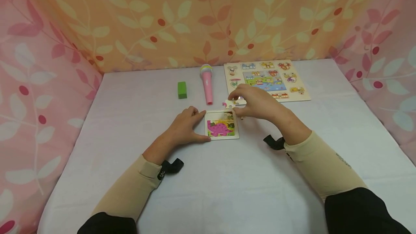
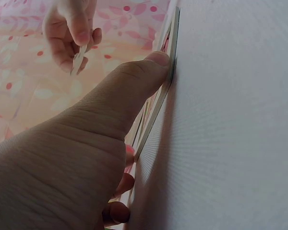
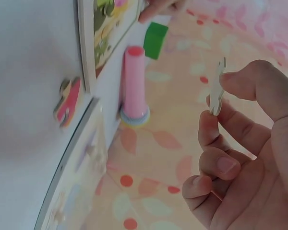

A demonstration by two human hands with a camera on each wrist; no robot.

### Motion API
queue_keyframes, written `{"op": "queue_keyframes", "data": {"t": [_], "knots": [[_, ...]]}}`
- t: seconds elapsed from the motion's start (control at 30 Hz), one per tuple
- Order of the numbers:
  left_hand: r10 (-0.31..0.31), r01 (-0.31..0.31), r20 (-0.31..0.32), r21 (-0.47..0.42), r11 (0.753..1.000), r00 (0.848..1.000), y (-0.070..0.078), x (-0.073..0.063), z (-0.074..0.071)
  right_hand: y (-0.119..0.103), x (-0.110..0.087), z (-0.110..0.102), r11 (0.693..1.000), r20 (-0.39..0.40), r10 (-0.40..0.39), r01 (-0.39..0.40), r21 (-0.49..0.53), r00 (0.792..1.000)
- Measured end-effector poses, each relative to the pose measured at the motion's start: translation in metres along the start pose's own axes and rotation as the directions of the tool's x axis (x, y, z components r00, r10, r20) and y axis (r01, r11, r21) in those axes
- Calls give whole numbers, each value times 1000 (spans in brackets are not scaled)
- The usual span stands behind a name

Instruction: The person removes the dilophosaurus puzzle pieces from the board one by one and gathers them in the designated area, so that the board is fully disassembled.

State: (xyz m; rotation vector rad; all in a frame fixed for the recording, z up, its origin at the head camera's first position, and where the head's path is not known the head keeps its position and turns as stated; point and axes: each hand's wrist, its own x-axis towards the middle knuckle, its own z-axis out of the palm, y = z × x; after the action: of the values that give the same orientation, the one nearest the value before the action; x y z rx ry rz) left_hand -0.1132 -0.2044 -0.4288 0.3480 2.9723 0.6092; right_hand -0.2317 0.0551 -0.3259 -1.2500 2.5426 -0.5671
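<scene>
In the head view my left hand (image 1: 180,129) holds a small square puzzle tray (image 1: 224,138) by its left side, thumb at the near corner and a finger at the far one. A pink dinosaur picture (image 1: 221,129) fills much of the tray; its upper part shows a paler patch. My right hand (image 1: 258,104) pinches a thin jigsaw piece (image 3: 216,88) between thumb and fingers, raised over the tray's far right corner. Beside the tray, a loose pink-and-yellow jigsaw piece (image 3: 68,103) lies on the table, mostly hidden under the right hand in the head view.
Beyond the tray lie a pink toy microphone (image 1: 207,86) and a green block (image 1: 182,90). A larger wooden puzzle board (image 1: 300,97) with several picture pieces lies at the back right, partly behind my right hand. Patterned curtains (image 1: 146,21) enclose the white table (image 1: 208,183).
</scene>
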Motion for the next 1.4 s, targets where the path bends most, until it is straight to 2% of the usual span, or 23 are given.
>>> {"op": "queue_keyframes", "data": {"t": [0.23, 0.73, 0.93, 1.13, 1.4], "knots": [[-10, 10, -4, 0, 1000, 1000, 0, 0, 1, 13, -13, -7, 1000, -51, -2, 2, -3, 999], [-7, 7, -2, 5, 1000, 1000, -1, 0, 1, 47, -38, -10, 999, -83, 49, -51, -18, 995], [-7, 7, 2, 6, 1000, 1000, -1, 0, 0, 56, -44, -11, 995, -66, 88, -90, -30, 994], [-2, 2, -1, 2, 1000, 1000, 0, 0, 0, 68, -45, -8, 992, -12, 123, -123, -36, 992], [-8, 8, -4, 1, 1000, 1000, 0, -1, 0, 81, -37, 4, 985, 54, 170, -168, -40, 984]]}}
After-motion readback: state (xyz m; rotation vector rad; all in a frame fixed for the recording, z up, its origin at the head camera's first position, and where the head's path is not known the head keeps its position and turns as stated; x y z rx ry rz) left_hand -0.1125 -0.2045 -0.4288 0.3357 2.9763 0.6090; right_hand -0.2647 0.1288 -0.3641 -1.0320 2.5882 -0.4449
